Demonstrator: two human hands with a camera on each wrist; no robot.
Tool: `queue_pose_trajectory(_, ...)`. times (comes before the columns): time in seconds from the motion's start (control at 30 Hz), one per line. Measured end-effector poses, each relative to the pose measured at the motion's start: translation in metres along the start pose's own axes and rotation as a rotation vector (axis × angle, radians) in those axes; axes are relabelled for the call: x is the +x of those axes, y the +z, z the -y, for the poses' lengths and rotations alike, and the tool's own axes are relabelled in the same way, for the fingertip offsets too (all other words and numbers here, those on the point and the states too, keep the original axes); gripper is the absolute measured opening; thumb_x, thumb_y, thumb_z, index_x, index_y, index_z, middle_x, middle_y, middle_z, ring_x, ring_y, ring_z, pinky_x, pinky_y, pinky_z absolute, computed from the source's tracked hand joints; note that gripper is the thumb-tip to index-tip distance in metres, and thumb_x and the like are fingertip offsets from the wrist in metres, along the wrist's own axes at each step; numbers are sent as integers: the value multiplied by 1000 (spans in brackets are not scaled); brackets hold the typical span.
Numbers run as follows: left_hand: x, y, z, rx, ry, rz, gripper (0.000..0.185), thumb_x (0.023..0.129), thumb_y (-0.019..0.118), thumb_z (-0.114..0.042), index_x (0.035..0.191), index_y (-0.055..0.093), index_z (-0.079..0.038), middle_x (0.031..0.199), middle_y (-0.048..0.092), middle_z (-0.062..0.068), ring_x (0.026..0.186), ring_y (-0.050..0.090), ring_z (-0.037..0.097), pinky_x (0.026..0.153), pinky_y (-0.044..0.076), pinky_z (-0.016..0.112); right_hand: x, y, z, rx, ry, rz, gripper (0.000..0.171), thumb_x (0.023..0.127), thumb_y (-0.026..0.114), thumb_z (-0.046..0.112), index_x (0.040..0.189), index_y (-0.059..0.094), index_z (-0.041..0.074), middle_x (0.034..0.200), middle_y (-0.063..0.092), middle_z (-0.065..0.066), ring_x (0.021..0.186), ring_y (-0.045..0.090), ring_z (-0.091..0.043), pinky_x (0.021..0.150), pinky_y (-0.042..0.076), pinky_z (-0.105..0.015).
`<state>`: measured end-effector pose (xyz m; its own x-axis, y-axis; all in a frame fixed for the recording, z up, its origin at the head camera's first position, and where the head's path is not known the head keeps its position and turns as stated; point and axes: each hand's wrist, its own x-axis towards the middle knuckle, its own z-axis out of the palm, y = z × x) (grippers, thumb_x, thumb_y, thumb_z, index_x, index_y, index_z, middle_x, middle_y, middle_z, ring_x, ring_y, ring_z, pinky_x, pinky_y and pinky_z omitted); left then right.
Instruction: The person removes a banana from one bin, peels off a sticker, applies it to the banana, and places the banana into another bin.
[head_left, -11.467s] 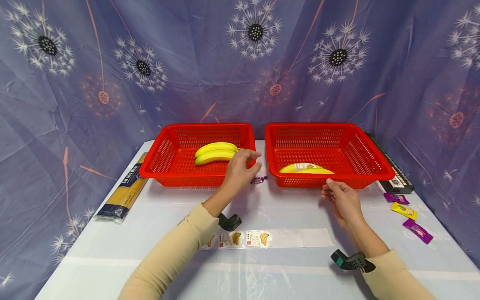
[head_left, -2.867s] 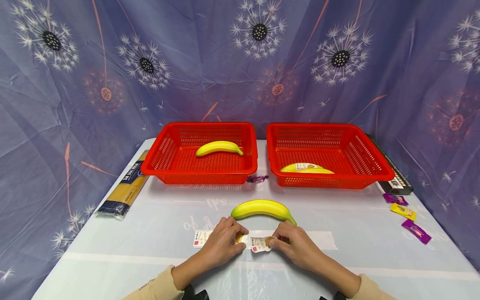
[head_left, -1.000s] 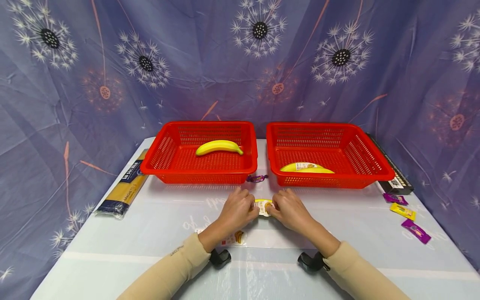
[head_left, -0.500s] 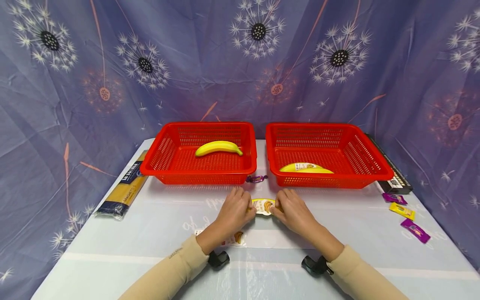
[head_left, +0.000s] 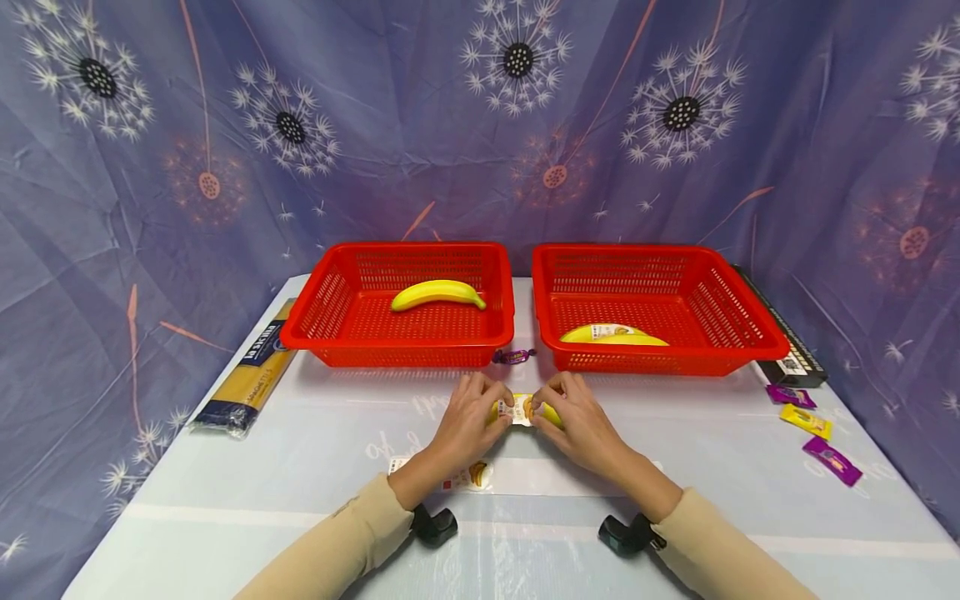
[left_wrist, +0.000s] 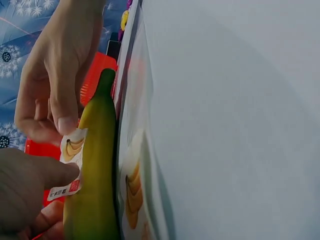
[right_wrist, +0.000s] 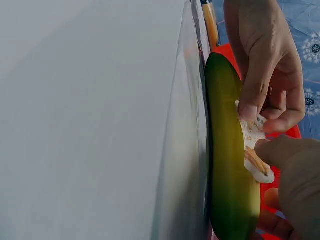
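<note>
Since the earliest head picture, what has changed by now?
A curved yellow banana moved from the left red plastic basket toward the person, onto the white table. One white banana-print sticker came off the pale backing strip; both hands, left and right, now hold it against that banana. The right red plastic basket and its two yellow bananas stayed put.

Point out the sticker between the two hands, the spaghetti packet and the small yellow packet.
Sticker (head_left: 520,409): head view, its printed middle.
Spaghetti packet (head_left: 259,377): head view, its yellowish middle.
Small yellow packet (head_left: 806,422): head view, its wrapper's middle.
</note>
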<state>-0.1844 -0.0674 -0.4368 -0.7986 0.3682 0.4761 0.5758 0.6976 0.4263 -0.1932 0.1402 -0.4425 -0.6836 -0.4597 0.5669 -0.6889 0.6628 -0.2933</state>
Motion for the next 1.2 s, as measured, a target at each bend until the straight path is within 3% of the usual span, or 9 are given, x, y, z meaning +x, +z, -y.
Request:
queue_pose_trajectory(0.27, 0, 2, 2, -19, -11, -16, 22, 76, 76, -16, 95, 66, -16, 97, 54, 5, 91, 42, 22, 83, 37, 35, 4, 7, 2, -85, -5, 20, 24, 73, 80, 24, 91, 65, 22, 92, 56, 1, 85, 48, -16, 73, 39, -31)
queue_pose_trajectory(0.57, -3, -4, 6, 12, -53, 13, 27, 75, 77, -17, 98, 64, -13, 95, 54, 5, 91, 47, 22, 80, 41, 34, 2, 7, 2, -98, -22, -8, 28, 70, 81, 17, 94, 66, 20, 90, 56, 1, 87, 49, -18, 72, 40, -31)
queue_pose_trajectory(0.7, -5, -4, 8, -4, -57, 18, 28, 74, 78, -15, 97, 63, -11, 95, 55, 6, 89, 47, 21, 80, 40, 34, 4, 10, 4, -101, -23, -20, 28, 71, 81, 22, 95, 67, 21, 89, 55, 0, 84, 47, -16, 66, 39, -27)
queue_pose_trajectory(0.9, -5, -4, 8, -10, -54, 17, 27, 74, 78, -14, 96, 62, -11, 93, 55, 6, 87, 45, 18, 80, 39, 33, 11, 16, 11, -128, 5, -23, 28, 71, 81, 32, 92, 67, 21, 87, 55, -1, 82, 47, -17, 63, 38, -26)
queue_pose_trajectory(1.2, -4, -4, 7, 0, -119, 54, 26, 75, 76, -16, 96, 62, -13, 91, 52, 2, 88, 44, 17, 78, 37, 30, 4, 9, 4, -108, 77, 6, 32, 67, 84, 29, 91, 66, 18, 87, 55, 0, 81, 46, -16, 64, 40, -27)
